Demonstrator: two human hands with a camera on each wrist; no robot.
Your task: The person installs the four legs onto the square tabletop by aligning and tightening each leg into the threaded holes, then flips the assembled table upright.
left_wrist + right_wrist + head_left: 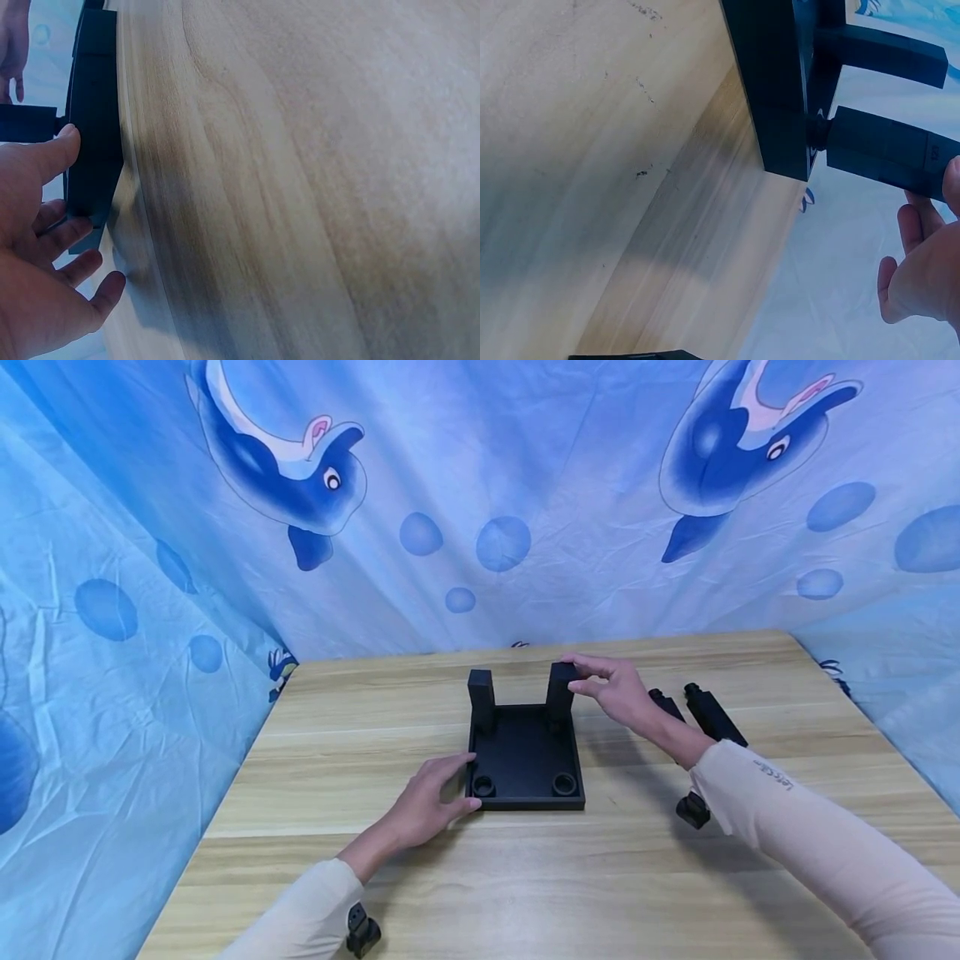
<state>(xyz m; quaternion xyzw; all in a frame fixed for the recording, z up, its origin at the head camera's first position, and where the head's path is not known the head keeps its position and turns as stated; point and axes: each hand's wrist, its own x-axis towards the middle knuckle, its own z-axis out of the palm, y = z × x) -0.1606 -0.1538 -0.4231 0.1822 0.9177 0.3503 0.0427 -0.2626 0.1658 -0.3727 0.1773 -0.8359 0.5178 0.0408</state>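
A black rectangular base with a raised rim lies flat on the table, two round sockets at its near corners. A black square leg stands upright at its far left corner. At the far right corner stands a second leg, joined to the base by a narrower neck. My right hand pinches the upper end of this second leg between thumb and fingers. My left hand touches the base's near left corner and left side with thumb and fingertips, its fingers loosely spread.
Two loose black legs with threaded ends lie on the wooden table to the right, one partly behind my right arm. Black wrist cameras hang at both sleeves. A blue dolphin-print curtain closes off the back and sides.
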